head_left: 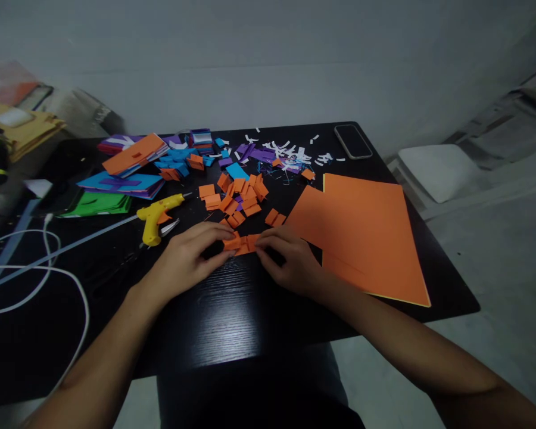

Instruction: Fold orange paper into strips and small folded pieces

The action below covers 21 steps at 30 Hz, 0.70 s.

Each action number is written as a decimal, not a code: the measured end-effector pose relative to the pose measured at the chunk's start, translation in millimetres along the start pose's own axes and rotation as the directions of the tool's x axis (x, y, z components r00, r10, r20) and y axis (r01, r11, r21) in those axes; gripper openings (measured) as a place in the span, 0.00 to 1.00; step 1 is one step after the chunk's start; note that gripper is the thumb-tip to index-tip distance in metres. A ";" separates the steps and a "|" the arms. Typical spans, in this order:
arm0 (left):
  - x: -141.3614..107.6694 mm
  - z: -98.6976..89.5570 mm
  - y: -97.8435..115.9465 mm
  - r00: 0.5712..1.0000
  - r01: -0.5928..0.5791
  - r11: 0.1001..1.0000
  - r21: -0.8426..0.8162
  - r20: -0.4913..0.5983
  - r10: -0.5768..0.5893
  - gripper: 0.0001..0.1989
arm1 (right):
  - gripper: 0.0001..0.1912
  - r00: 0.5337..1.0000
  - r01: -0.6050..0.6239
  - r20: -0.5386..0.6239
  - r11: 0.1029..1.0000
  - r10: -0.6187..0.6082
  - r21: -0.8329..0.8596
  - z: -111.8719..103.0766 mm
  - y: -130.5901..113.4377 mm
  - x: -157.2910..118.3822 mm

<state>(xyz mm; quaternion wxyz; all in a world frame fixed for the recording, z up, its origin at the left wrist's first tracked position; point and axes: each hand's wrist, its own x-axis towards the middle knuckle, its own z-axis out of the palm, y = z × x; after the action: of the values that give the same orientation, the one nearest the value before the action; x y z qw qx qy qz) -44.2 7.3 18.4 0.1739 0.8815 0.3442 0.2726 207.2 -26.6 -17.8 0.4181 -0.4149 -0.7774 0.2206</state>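
Between my two hands is a folded orange paper piece (245, 244), low over the black table. My left hand (195, 253) pinches its left end with thumb and fingers. On the opposite end, my right hand (290, 259) closes its thumb and fingertips around the paper. Just beyond lies a loose pile of small folded orange paper pieces (245, 193), several of them with raised flaps. One more folded orange piece (275, 218) rests apart, close to my right fingers. Large orange paper sheets (364, 232) lie under and beside my right forearm.
A yellow glue gun (156, 217) lies left of my left hand, with a white cable (78, 286) looping nearby. Stacks of coloured paper (120, 182), white paper scraps (290, 152) and a phone (354, 142) line the back. A white stool (433, 170) stands beyond the table's right edge.
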 end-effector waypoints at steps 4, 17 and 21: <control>0.1 2.8 -1.8 0.998 0.000 1.000 -0.007 0.061 0.001 0.10 | 0.13 0.994 0.055 0.095 0.998 -0.053 -0.019 3.7 2.9 -2.2; 2.6 8.8 -1.8 0.995 -0.023 1.000 0.016 0.099 0.021 0.11 | 0.11 0.984 0.102 0.158 0.988 -0.083 -0.115 6.8 6.2 -3.8; 3.5 10.2 -1.3 0.996 -0.015 1.000 0.010 0.089 0.014 0.11 | 0.12 0.983 0.097 0.165 0.990 -0.079 -0.102 7.0 6.0 -3.6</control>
<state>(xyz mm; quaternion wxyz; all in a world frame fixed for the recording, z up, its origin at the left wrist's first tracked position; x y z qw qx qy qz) -36.6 9.5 10.9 0.1824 0.8962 0.3310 0.2325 205.3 -26.2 -27.4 0.3399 -0.3832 -0.8372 0.1915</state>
